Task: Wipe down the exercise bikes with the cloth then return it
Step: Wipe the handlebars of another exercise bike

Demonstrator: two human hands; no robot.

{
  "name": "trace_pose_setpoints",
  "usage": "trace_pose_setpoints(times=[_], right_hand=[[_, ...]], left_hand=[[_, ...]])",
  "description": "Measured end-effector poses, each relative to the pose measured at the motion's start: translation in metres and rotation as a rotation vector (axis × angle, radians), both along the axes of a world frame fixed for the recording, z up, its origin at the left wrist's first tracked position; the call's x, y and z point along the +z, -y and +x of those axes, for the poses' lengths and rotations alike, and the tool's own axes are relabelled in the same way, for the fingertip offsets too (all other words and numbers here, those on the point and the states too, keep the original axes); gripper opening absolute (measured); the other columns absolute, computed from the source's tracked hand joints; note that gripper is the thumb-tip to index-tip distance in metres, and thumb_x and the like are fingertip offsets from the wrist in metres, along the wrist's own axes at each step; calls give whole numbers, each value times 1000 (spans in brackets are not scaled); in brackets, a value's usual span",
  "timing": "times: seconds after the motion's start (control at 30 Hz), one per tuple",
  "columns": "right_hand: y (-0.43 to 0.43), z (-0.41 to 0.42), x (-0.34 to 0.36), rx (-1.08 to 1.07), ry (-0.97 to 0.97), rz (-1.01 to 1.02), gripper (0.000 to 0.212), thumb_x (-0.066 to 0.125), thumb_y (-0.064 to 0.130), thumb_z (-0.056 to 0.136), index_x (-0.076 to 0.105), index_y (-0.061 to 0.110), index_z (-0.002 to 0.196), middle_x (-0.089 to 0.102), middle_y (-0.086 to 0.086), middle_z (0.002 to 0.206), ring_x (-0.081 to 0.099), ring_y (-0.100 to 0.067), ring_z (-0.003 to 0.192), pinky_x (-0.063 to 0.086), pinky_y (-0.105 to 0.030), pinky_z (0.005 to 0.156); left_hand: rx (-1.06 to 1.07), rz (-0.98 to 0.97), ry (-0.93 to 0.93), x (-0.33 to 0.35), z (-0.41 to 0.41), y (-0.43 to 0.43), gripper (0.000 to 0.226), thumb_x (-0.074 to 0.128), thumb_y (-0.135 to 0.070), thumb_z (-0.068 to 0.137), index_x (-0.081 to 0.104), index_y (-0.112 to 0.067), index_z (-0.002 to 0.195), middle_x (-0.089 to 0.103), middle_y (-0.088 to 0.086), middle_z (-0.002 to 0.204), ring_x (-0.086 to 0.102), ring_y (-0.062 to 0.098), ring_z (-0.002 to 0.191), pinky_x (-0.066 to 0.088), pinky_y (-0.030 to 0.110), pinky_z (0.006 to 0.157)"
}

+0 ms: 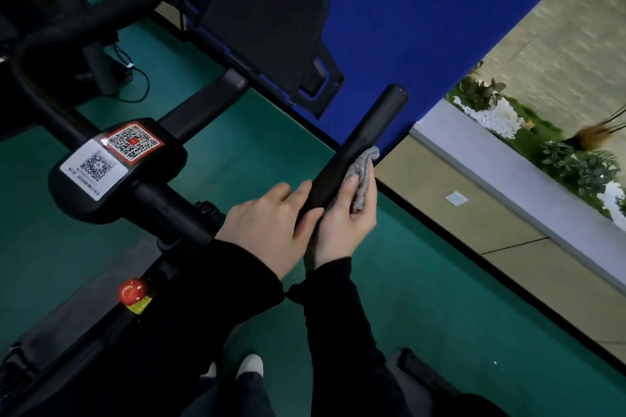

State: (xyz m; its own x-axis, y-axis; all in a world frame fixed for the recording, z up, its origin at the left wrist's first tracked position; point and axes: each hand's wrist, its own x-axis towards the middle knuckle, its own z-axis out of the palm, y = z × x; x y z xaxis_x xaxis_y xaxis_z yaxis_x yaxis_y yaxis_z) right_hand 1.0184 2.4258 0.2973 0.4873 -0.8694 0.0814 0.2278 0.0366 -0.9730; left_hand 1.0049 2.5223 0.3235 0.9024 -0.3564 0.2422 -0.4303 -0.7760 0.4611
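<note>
The exercise bike's black right handlebar grip (367, 130) points up and to the right from the centre clamp (111, 162), which bears two QR-code stickers. My right hand (345, 223) holds a grey cloth (364, 174) against the right side of that grip, with the thumb pinching the cloth. My left hand (267, 223) rests over the bar just below the grip, its fingers fairly straight against the bar's left side. A red knob (132, 291) sits on the frame below the handlebar.
A second bike's black handlebars (50, 20) stand at the top left, with a black screen (264, 24) and a blue panel (433, 27) behind. Green floor (257, 149) lies under the bikes. A white planter ledge (501, 169) runs along the right.
</note>
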Motion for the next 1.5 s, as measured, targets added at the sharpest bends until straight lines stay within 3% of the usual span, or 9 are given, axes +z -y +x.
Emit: trace_pose_setpoints(times=[0.27,0.33,0.47,0.67,1.03,1.2,1.27,1.37,1.5], right_hand=[[9,7,4,90,102,246,35,44,6,100,51,7,134,63,2,123,62,-4,108,48,-18,90],[12,5,5,182,120,361,29,43,11,101,57,8,127,67,-7,117,64,-17,102,52,-29,89],[17,-3,2,309,63,573,22,43,16,101,63,8,108,71,-8,92,66,-18,82,56,-28,72],[39,8,8,508,9,791,22,40,12,99,61,8,97,62,-13,95,60,-24,83,51,-36,80],[56,7,11,599,23,590,31,42,11,101,53,3,129,72,-8,102,69,-17,89,57,-28,71],[50,0,1,617,-67,448,34,43,14,101,47,6,134,57,-24,130,57,-37,118,45,-51,102],[55,5,2,591,-50,379,35,43,10,100,46,6,134,55,-23,133,52,-38,124,39,-51,108],[72,20,10,529,7,292,28,47,10,99,50,21,124,59,-11,126,60,-20,114,47,-36,101],[72,15,9,516,-37,184,17,54,17,96,52,27,110,61,-10,118,61,-20,107,48,-42,99]], left_hand=[[-23,6,29,5,1,-2,40,53,-43,90,64,-18,120,61,2,75,59,30,51,38,28,44],[-14,23,51,4,1,-2,47,42,-47,88,66,-18,116,61,1,73,58,29,47,39,28,41],[7,23,88,3,2,0,50,37,-47,86,67,-19,113,62,0,72,59,29,47,41,29,39],[44,22,64,3,2,1,49,36,-49,88,66,-22,117,62,-4,74,63,25,53,48,30,39],[134,10,-111,14,1,10,64,21,-64,81,58,-36,125,68,-12,97,67,22,87,55,35,67],[250,36,-129,11,8,39,59,20,-66,88,47,-37,132,60,-11,109,61,20,102,52,35,79],[273,36,-144,9,11,52,54,24,-63,90,43,-37,134,58,-11,112,59,20,105,51,35,80],[287,26,-158,5,12,58,52,32,-58,88,42,-35,133,58,-10,109,61,22,101,51,36,77],[287,0,-149,3,12,57,49,30,-58,89,46,-35,129,60,-11,104,62,21,96,52,38,74]])
